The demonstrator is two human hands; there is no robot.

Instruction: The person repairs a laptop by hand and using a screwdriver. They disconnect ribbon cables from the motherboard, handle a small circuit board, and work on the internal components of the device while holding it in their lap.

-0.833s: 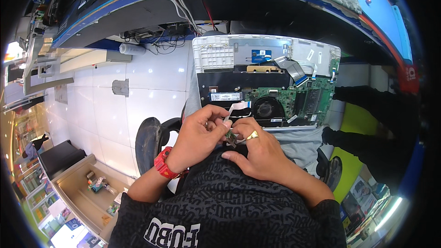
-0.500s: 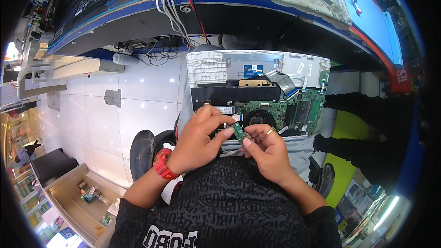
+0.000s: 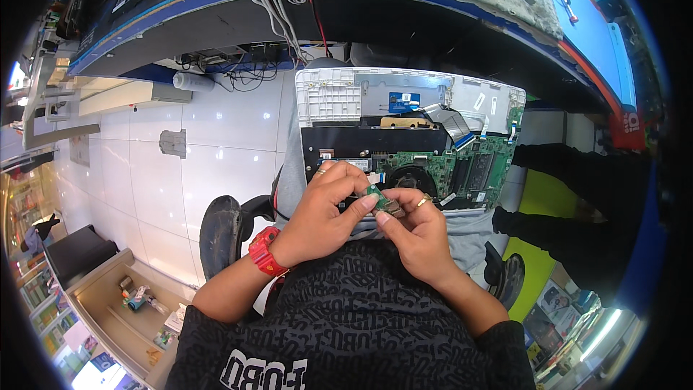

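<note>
A small green circuit board (image 3: 376, 195) is pinched between my two hands, just above my lap. My left hand (image 3: 329, 201) grips its left end with thumb and fingers. At the other end, the thumb and fingers of my right hand (image 3: 414, 227) hold it by what look like metal connectors. Beyond them lies an opened laptop base (image 3: 339, 141) resting across my legs. It shows a green mainboard (image 3: 465, 173), a round black fan (image 3: 411, 180), a blue touchpad board (image 3: 404, 102) and a loose grey ribbon cable (image 3: 449, 124).
A workbench edge (image 3: 404, 14) runs across the far side, with white and red cables (image 3: 274, 7) hanging over it. An open drawer (image 3: 119, 318) with small items stands at lower left. A chair armrest (image 3: 220, 235) is beside my left arm. Someone's dark-clothed legs (image 3: 570, 173) are at right.
The small board has turned slightly between my fingers and my right hand has closed in on it. The laptop base appears a little higher and to the right in view.
</note>
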